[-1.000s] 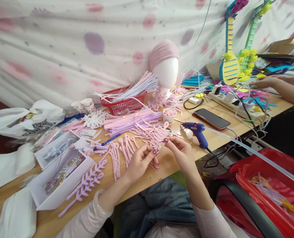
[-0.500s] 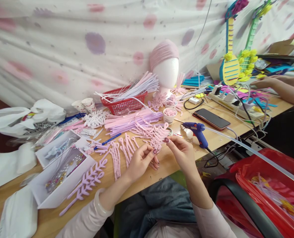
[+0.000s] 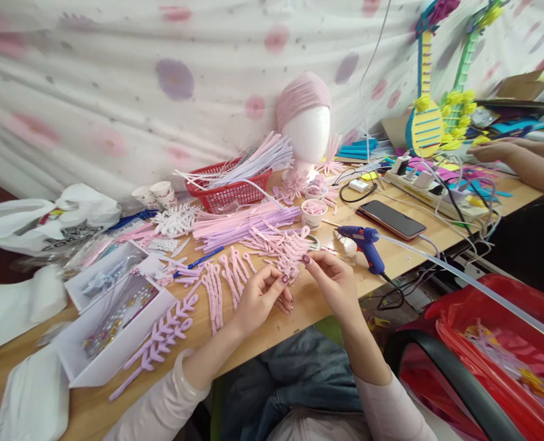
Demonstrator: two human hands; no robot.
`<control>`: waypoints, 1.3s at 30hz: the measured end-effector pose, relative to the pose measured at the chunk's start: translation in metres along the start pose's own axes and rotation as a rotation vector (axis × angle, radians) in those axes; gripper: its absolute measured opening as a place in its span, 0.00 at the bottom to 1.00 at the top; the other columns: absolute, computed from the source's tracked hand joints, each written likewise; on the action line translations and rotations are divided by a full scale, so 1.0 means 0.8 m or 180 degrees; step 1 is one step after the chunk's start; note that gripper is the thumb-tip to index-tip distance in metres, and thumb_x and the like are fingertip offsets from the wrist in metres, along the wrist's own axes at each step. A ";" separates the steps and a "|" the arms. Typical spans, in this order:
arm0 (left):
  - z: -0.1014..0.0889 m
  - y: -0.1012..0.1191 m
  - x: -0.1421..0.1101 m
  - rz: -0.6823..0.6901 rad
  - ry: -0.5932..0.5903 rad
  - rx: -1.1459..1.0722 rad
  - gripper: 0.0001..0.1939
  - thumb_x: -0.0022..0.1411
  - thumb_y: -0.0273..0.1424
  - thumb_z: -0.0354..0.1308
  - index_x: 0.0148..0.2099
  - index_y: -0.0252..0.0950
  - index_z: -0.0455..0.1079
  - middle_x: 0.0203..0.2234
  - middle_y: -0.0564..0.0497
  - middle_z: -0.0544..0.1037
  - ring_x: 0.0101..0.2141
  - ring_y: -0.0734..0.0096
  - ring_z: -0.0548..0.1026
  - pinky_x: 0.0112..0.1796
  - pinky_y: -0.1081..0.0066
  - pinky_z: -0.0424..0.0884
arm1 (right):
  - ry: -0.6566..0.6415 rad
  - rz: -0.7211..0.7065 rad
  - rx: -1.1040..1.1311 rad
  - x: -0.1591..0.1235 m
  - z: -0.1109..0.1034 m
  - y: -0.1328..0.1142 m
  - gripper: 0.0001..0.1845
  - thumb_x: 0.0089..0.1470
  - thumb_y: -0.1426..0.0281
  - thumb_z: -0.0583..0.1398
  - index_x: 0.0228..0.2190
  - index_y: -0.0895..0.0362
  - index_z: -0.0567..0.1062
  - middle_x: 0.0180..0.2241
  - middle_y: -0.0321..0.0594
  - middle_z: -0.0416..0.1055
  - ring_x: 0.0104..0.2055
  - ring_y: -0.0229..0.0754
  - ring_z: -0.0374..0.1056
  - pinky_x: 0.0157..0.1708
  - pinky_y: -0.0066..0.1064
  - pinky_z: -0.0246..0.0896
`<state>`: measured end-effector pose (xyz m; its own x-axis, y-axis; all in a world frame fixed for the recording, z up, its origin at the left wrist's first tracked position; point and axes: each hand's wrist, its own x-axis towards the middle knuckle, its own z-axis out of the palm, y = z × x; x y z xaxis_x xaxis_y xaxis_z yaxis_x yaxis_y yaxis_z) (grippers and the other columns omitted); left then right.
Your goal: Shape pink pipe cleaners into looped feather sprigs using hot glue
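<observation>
Still closing fingertips of left hand [image 3: 256,301] and right hand [image 3: 339,286] in 2 fine pinches, barely shifting, so seemingly dwelling on 1 small spot. Hiding any gripped piece: impossible to tell. Hovering over wooden table [image 3: 391,266], just beside pink looped stems [image 3: 279,245]. Leaving blue glue gun [image 3: 367,246] untouched near right hand.

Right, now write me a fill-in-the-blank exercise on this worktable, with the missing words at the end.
The plastic basket that holds a bundle of fuzzy stems is ____.
The phone lies with its screen facing ____.
The covering on the white model head is ____.
The glue gun lies nearer the wearer's ____ hand.

Missing words: red; up; pink; right.
</observation>
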<state>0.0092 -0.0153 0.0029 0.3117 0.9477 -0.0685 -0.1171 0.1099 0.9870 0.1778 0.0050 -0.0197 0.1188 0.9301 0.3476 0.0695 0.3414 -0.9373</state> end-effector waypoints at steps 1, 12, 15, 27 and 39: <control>0.000 0.000 0.000 0.0003 0.0001 -0.0009 0.17 0.57 0.45 0.60 0.32 0.36 0.63 0.19 0.55 0.74 0.19 0.73 0.74 0.23 0.72 0.73 | 0.0007 -0.0020 -0.0005 0.000 0.000 0.000 0.09 0.53 0.61 0.63 0.30 0.53 0.79 0.31 0.38 0.78 0.35 0.44 0.72 0.41 0.36 0.66; -0.001 0.000 0.001 0.0027 0.0036 -0.0031 0.17 0.57 0.45 0.60 0.33 0.36 0.64 0.19 0.55 0.74 0.19 0.74 0.74 0.22 0.73 0.73 | -0.0296 0.0029 0.0077 0.000 0.001 -0.001 0.09 0.54 0.61 0.63 0.33 0.53 0.79 0.34 0.38 0.78 0.37 0.44 0.72 0.41 0.35 0.67; -0.001 -0.001 0.001 0.0058 0.0017 -0.0025 0.16 0.58 0.44 0.60 0.33 0.36 0.64 0.19 0.55 0.74 0.19 0.74 0.74 0.22 0.74 0.73 | -0.0313 -0.0022 0.0134 0.000 0.001 -0.001 0.08 0.54 0.62 0.63 0.32 0.53 0.78 0.32 0.37 0.77 0.34 0.42 0.72 0.38 0.34 0.67; -0.003 -0.004 0.002 0.0111 0.0035 -0.0055 0.16 0.59 0.43 0.59 0.33 0.35 0.63 0.20 0.55 0.75 0.19 0.75 0.74 0.22 0.74 0.73 | -0.0146 -0.0275 -0.0036 -0.002 0.003 0.003 0.07 0.55 0.64 0.62 0.31 0.53 0.78 0.31 0.39 0.76 0.34 0.42 0.70 0.37 0.34 0.65; -0.002 -0.003 0.002 0.0191 0.0088 -0.0070 0.15 0.59 0.42 0.60 0.33 0.35 0.64 0.20 0.55 0.75 0.18 0.76 0.73 0.21 0.75 0.73 | -0.0046 -0.0382 -0.0189 -0.003 0.008 -0.007 0.08 0.55 0.64 0.62 0.28 0.54 0.77 0.31 0.40 0.76 0.35 0.43 0.71 0.38 0.35 0.65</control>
<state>0.0087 -0.0134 -0.0001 0.2773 0.9607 -0.0137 -0.1555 0.0589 0.9861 0.1707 0.0014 -0.0152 0.0918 0.8850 0.4564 0.1408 0.4422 -0.8858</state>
